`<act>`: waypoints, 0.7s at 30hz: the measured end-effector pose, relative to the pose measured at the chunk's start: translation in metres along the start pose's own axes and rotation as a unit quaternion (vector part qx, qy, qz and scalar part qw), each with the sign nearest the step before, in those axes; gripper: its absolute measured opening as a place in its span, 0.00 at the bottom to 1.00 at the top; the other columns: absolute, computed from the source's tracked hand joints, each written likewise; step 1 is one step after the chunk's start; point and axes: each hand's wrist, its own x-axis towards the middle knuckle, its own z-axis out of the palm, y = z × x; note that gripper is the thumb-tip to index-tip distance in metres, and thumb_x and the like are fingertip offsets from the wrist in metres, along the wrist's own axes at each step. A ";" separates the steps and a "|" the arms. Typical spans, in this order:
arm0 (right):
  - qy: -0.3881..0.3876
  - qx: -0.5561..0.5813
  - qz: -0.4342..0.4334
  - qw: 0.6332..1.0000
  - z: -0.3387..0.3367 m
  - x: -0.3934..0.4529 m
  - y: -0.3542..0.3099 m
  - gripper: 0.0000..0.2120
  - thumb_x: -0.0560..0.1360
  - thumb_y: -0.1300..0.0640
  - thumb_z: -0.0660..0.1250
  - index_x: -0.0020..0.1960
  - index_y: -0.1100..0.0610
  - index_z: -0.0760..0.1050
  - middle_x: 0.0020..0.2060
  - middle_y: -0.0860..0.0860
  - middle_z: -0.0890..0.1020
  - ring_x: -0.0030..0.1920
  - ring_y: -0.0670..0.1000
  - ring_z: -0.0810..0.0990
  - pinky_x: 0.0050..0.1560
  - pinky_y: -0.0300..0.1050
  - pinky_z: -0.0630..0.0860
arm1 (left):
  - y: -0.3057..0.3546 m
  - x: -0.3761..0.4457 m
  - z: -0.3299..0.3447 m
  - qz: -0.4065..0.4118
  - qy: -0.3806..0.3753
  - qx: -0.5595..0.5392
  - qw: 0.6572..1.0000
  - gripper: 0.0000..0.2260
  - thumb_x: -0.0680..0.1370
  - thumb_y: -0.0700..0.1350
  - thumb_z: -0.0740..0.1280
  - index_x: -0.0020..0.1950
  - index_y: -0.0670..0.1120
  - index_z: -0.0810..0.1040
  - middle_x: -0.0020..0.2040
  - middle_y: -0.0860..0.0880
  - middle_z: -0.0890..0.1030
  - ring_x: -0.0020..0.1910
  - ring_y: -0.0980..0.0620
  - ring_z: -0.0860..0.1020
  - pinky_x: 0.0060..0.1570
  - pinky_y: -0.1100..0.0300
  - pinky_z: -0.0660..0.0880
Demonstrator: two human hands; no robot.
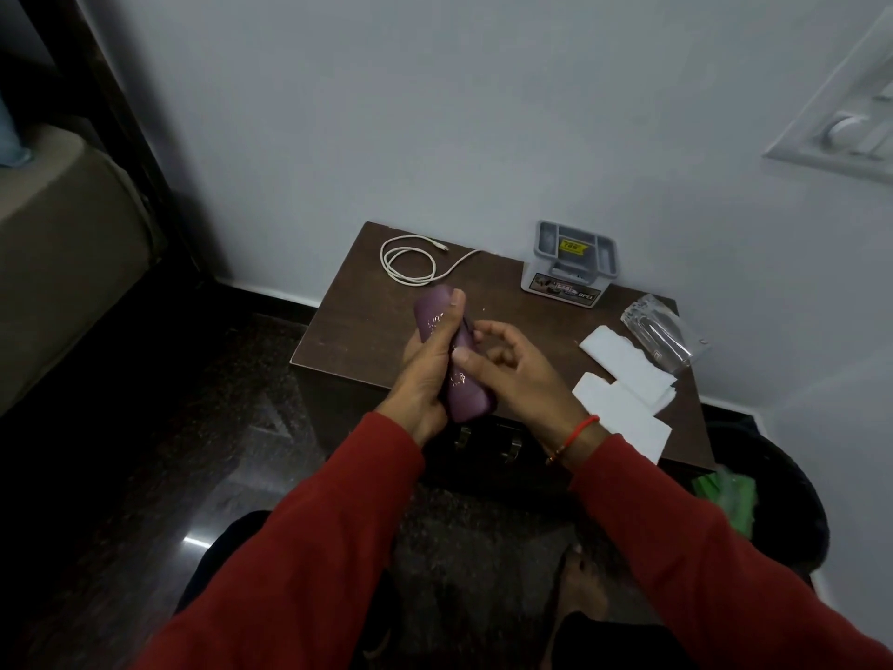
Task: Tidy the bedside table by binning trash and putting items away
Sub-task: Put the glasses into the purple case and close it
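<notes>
My left hand (427, 367) grips a purple case (465, 394) with faint gold lettering, held upright above the front of the dark wooden bedside table (348, 331). My right hand (512, 365) touches the case's right edge with its thumb, the fingers loosely curled. On the table lie a coiled white cable (410, 263) at the back left, white paper pieces (623, 384) at the right, and a crumpled clear plastic wrapper (662, 331) beside them.
A grey box with a tray lid (572, 263) stands at the table's back against the wall. A dark bin (773, 500) with green trash sits on the floor right of the table. Drawer handles (488, 442) show below the tabletop. A bed is at the left.
</notes>
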 end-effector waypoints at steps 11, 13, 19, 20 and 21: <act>0.043 0.041 -0.008 0.998 -0.001 0.000 0.009 0.23 0.70 0.62 0.75 0.62 0.54 0.72 0.38 0.55 0.83 0.38 0.50 0.82 0.41 0.44 0.79 | 0.001 -0.001 0.002 0.061 0.035 0.084 0.994 0.21 0.75 0.58 0.74 0.62 0.49 0.76 0.45 0.48 0.82 0.40 0.51 0.81 0.47 0.52 0.80; 0.076 0.053 0.002 0.996 -0.010 0.009 0.011 0.21 0.71 0.61 0.74 0.62 0.55 0.72 0.38 0.54 0.84 0.37 0.46 0.82 0.41 0.38 0.78 | 0.004 -0.001 0.003 0.034 0.060 0.089 0.994 0.27 0.76 0.66 0.69 0.66 0.50 0.72 0.54 0.47 0.83 0.49 0.49 0.83 0.51 0.50 0.80; 0.218 0.023 0.053 0.974 -0.034 0.058 0.034 0.18 0.70 0.59 0.76 0.58 0.60 0.75 0.39 0.52 0.79 0.35 0.44 0.76 0.38 0.36 0.74 | 0.012 0.000 -0.001 -0.024 0.110 0.112 0.987 0.22 0.81 0.69 0.55 0.62 0.55 0.76 0.60 0.51 0.78 0.49 0.52 0.76 0.43 0.54 0.69; 0.221 0.005 0.055 0.974 -0.036 0.066 0.039 0.17 0.70 0.59 0.76 0.56 0.60 0.76 0.39 0.52 0.79 0.35 0.45 0.76 0.38 0.36 0.74 | 0.012 0.002 -0.002 -0.027 0.111 0.108 0.988 0.22 0.81 0.68 0.55 0.60 0.55 0.77 0.59 0.51 0.79 0.48 0.52 0.76 0.42 0.54 0.69; 0.219 -0.012 0.053 0.974 -0.038 0.073 0.044 0.14 0.70 0.58 0.76 0.53 0.58 0.76 0.39 0.53 0.80 0.35 0.46 0.77 0.41 0.39 0.76 | 0.012 0.003 -0.003 -0.028 0.109 0.106 0.988 0.21 0.81 0.68 0.55 0.57 0.55 0.78 0.57 0.52 0.79 0.47 0.53 0.76 0.42 0.55 0.69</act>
